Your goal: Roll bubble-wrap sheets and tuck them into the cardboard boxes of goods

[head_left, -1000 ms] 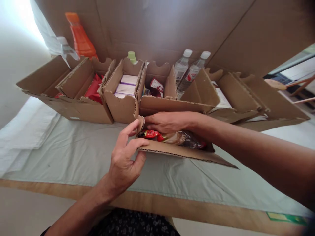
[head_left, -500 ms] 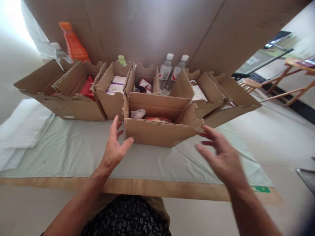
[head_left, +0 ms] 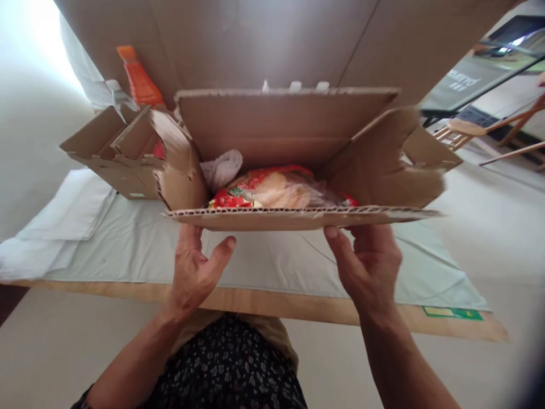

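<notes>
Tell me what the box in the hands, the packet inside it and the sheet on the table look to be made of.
The box held from below by the left hand and right hand: brown corrugated cardboard, matte; fluting shows along its front edge. The packet: glossy clear plastic film with red print, judging by the shine. The sheet: pale green, matte and creased, probably thin cloth or plastic sheeting; I cannot tell which.

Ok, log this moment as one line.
left hand: under open brown cardboard box | right hand: under box | contents: red-printed clear snack bag

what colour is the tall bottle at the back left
Orange: the tall bottle stands behind the cardboard boxes, best seen in the head view.
</notes>
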Demonstrator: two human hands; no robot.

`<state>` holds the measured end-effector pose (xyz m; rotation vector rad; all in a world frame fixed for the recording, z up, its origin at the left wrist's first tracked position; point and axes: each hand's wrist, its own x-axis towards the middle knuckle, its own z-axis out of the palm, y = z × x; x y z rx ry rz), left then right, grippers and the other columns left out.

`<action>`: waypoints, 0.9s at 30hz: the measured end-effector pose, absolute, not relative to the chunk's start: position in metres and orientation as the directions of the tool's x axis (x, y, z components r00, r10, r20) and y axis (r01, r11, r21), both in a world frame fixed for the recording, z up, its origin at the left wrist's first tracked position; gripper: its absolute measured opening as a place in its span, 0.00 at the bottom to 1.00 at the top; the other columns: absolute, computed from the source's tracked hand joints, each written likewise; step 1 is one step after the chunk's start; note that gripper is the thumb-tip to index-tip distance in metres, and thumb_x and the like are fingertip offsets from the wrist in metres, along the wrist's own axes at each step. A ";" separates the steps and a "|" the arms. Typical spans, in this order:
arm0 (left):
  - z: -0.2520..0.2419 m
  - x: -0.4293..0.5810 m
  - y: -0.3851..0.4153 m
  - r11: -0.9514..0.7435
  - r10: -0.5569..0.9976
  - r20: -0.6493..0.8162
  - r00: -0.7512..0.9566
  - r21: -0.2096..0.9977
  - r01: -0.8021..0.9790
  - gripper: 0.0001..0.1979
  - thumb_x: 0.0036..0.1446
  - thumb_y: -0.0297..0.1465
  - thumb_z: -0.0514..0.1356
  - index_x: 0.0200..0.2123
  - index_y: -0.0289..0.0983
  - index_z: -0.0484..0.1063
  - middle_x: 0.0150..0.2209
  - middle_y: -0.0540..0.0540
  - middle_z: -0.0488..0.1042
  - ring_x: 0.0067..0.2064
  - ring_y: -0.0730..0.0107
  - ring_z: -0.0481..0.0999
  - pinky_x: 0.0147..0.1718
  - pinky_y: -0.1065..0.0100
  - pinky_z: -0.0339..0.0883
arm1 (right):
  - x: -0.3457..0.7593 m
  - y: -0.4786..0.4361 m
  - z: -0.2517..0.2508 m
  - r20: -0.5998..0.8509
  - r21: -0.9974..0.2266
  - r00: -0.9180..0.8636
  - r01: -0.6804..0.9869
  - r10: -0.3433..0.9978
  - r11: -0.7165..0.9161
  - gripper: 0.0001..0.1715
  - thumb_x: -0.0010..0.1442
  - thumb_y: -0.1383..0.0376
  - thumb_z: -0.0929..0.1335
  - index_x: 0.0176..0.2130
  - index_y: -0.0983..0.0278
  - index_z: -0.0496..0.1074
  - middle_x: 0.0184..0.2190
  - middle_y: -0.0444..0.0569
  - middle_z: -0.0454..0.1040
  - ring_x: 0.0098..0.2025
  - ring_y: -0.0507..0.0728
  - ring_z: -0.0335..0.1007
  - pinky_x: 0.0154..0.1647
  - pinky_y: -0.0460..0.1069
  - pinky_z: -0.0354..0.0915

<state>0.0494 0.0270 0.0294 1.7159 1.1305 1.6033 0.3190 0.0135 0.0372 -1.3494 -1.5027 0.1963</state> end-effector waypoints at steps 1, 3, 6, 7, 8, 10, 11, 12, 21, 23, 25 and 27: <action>0.021 0.050 0.021 -0.480 0.860 0.507 -0.064 0.844 0.238 0.30 0.64 0.34 0.65 0.67 0.43 0.62 0.62 0.39 0.72 0.68 0.54 0.70 0.69 0.50 0.62 | 0.318 0.009 0.031 0.558 -0.704 0.208 0.630 0.803 0.326 0.16 0.68 0.54 0.70 0.50 0.60 0.72 0.43 0.51 0.77 0.43 0.61 0.76 0.46 0.58 0.73; -0.003 0.050 0.007 -0.386 0.904 0.422 -0.066 0.874 0.294 0.30 0.65 0.35 0.64 0.68 0.41 0.62 0.61 0.38 0.73 0.67 0.53 0.70 0.69 0.48 0.61 | 0.316 -0.004 0.014 0.530 -0.714 0.219 0.637 0.819 0.291 0.14 0.66 0.55 0.72 0.47 0.60 0.73 0.40 0.51 0.78 0.41 0.61 0.76 0.43 0.57 0.74; -0.038 0.045 -0.016 -0.254 0.953 0.297 -0.061 0.891 0.376 0.32 0.64 0.36 0.65 0.68 0.39 0.62 0.59 0.35 0.74 0.67 0.49 0.71 0.69 0.45 0.62 | 0.316 -0.029 -0.015 0.514 -0.697 0.203 0.665 0.833 0.268 0.15 0.66 0.56 0.71 0.49 0.61 0.74 0.41 0.53 0.80 0.45 0.63 0.78 0.49 0.59 0.74; -0.046 0.044 -0.024 -0.226 0.961 0.270 -0.059 0.891 0.394 0.32 0.64 0.37 0.65 0.68 0.39 0.62 0.60 0.35 0.74 0.66 0.48 0.71 0.68 0.45 0.62 | 0.318 -0.036 -0.022 0.510 -0.696 0.208 0.671 0.835 0.257 0.16 0.66 0.56 0.71 0.50 0.61 0.74 0.42 0.54 0.80 0.47 0.64 0.78 0.51 0.60 0.74; -0.050 0.044 -0.031 -0.210 0.966 0.253 -0.055 0.889 0.407 0.32 0.64 0.38 0.64 0.68 0.39 0.62 0.60 0.34 0.73 0.67 0.47 0.71 0.68 0.44 0.62 | 0.320 -0.041 -0.028 0.497 -0.700 0.215 0.671 0.841 0.243 0.16 0.66 0.56 0.71 0.50 0.61 0.74 0.42 0.54 0.79 0.47 0.64 0.78 0.52 0.60 0.73; -0.051 0.047 -0.043 -0.202 0.970 0.240 -0.036 0.883 0.425 0.34 0.64 0.37 0.63 0.70 0.38 0.59 0.63 0.33 0.71 0.68 0.46 0.69 0.69 0.43 0.61 | 0.326 -0.043 -0.034 0.449 -0.729 0.223 0.651 0.865 0.210 0.17 0.66 0.55 0.71 0.51 0.61 0.73 0.44 0.55 0.79 0.49 0.65 0.77 0.53 0.60 0.73; -0.050 0.049 -0.049 -0.206 0.970 0.241 -0.024 0.876 0.437 0.35 0.65 0.37 0.63 0.71 0.38 0.58 0.65 0.33 0.69 0.70 0.45 0.67 0.70 0.42 0.59 | 0.329 -0.040 -0.036 0.421 -0.752 0.224 0.629 0.879 0.200 0.18 0.66 0.55 0.71 0.52 0.61 0.73 0.45 0.55 0.79 0.50 0.65 0.77 0.53 0.60 0.73; -0.048 0.053 -0.055 -0.216 0.969 0.249 -0.011 0.864 0.454 0.36 0.65 0.36 0.63 0.73 0.38 0.56 0.67 0.32 0.68 0.71 0.45 0.66 0.71 0.42 0.58 | 0.333 -0.033 -0.036 0.401 -0.775 0.223 0.599 0.889 0.200 0.20 0.66 0.55 0.71 0.53 0.61 0.72 0.47 0.55 0.79 0.51 0.64 0.77 0.53 0.60 0.73; -0.044 0.071 -0.088 -0.472 0.881 0.371 0.293 0.711 0.521 0.46 0.61 0.25 0.59 0.78 0.45 0.43 0.78 0.39 0.50 0.77 0.50 0.56 0.70 0.50 0.64 | 0.350 0.043 -0.023 0.437 -0.851 0.241 0.422 0.867 0.312 0.36 0.68 0.57 0.69 0.71 0.55 0.60 0.67 0.55 0.68 0.66 0.63 0.69 0.65 0.62 0.68; -0.041 0.075 -0.082 -0.475 0.879 0.360 0.313 0.719 0.507 0.47 0.60 0.24 0.59 0.78 0.45 0.43 0.79 0.39 0.45 0.78 0.48 0.52 0.70 0.47 0.63 | 0.348 0.054 -0.022 0.435 -0.856 0.226 0.404 0.871 0.323 0.35 0.68 0.57 0.68 0.71 0.55 0.60 0.68 0.55 0.67 0.66 0.62 0.68 0.65 0.62 0.69; -0.038 0.080 -0.076 -0.472 0.878 0.344 0.332 0.735 0.487 0.48 0.59 0.24 0.60 0.78 0.46 0.43 0.80 0.39 0.39 0.79 0.44 0.47 0.70 0.43 0.62 | 0.346 0.065 -0.021 0.437 -0.858 0.211 0.389 0.875 0.334 0.35 0.68 0.60 0.66 0.71 0.56 0.60 0.69 0.55 0.67 0.67 0.61 0.68 0.66 0.61 0.69; -0.036 0.086 -0.072 -0.470 0.876 0.334 0.349 0.754 0.458 0.48 0.58 0.23 0.61 0.77 0.46 0.45 0.80 0.38 0.37 0.79 0.40 0.44 0.70 0.39 0.61 | 0.346 0.076 -0.020 0.441 -0.855 0.203 0.393 0.874 0.340 0.35 0.68 0.61 0.65 0.71 0.57 0.60 0.69 0.56 0.67 0.67 0.60 0.68 0.67 0.61 0.69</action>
